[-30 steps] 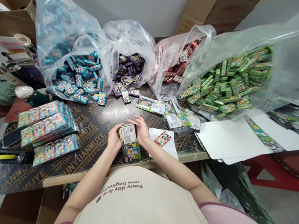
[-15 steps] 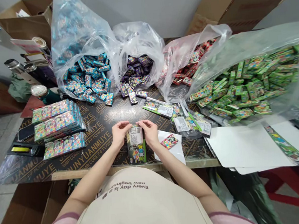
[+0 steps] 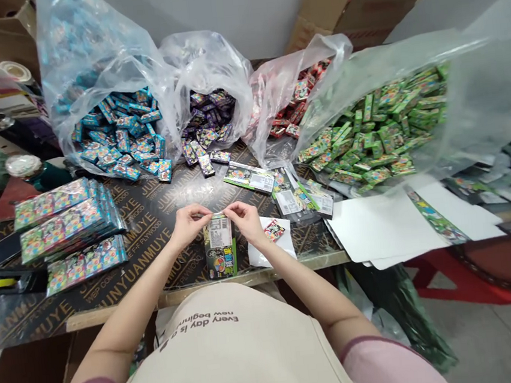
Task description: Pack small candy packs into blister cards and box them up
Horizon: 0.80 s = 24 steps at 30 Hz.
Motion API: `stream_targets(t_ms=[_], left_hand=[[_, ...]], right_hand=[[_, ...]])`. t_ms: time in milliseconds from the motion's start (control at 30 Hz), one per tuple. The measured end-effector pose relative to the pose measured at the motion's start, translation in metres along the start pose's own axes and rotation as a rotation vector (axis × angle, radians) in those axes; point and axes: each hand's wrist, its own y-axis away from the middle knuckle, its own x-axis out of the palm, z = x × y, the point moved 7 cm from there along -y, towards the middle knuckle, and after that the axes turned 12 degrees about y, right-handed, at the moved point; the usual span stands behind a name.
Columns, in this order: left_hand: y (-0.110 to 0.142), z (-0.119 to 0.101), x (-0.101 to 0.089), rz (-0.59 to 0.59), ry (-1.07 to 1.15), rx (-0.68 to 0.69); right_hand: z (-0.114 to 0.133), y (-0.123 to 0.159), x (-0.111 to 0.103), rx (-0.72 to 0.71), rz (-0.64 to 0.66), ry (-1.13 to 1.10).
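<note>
A flat black and green printed packet point(image 3: 220, 256) with a white barcode label lies near the table's front edge, its long side pointing towards me. My left hand point(image 3: 192, 226) pinches the left end of its top edge between thumb and fingers. At the right end, my right hand point(image 3: 244, 221) is closed in a matching pinch. Between the fingertips runs a thin pale strip along that edge; whether it is film or tape I cannot tell. Just right of my right hand, a small red printed pack point(image 3: 275, 230) rests on a white sheet point(image 3: 283, 250).
Plastic bags of small blue boxes point(image 3: 119, 138), purple boxes point(image 3: 212, 114), red boxes point(image 3: 295, 106) and green boxes point(image 3: 380, 131) line the back. Finished-looking packets point(image 3: 71, 224) are stacked at left. More black packets point(image 3: 249, 177) and white sheets point(image 3: 363, 229) lie to the right.
My view has turned to the right, so the table's contents appear further left. Both hands keep their pinch at the packet's top edge, where the pale strip now shows more clearly.
</note>
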Motion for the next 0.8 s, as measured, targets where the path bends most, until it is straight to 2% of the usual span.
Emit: stream_targets(t_ms=[67, 233, 333, 400, 433, 500, 567, 600, 700, 800], left_hand=[[0.003, -0.007, 0.003, 0.028, -0.069, 0.095], [0.005, 0.001, 0.002, 0.019, -0.131, 0.041], [0.009, -0.009, 0.002, 0.056, -0.215, 0.171], [0.013, -0.016, 0.004, 0.107, -0.278, 0.252], [0.014, -0.018, 0.005, 0.130, -0.307, 0.271], [0.014, -0.020, 0.007, 0.172, -0.362, 0.280], [0.013, -0.019, 0.011, 0.213, -0.402, 0.269], [0.013, -0.019, 0.013, 0.234, -0.412, 0.265], [0.010, -0.017, 0.018, 0.271, -0.407, 0.254], [0.009, -0.016, 0.018, 0.260, -0.394, 0.241]], right_hand=[[0.000, 0.003, -0.004, -0.022, -0.026, 0.032], [-0.002, 0.011, -0.002, -0.057, -0.053, 0.053], [0.002, 0.013, -0.005, -0.188, 0.010, 0.165], [0.001, 0.009, -0.024, -0.267, 0.012, 0.340], [-0.003, 0.005, -0.040, -0.259, -0.024, 0.475], [-0.020, -0.007, -0.080, -0.121, -0.108, 0.820], [-0.044, -0.017, -0.113, 0.073, -0.042, 1.134], [-0.055, -0.019, -0.125, 0.126, 0.006, 1.202], [-0.077, -0.021, -0.139, 0.177, 0.123, 1.241], [-0.086, -0.016, -0.132, 0.162, 0.171, 1.251]])
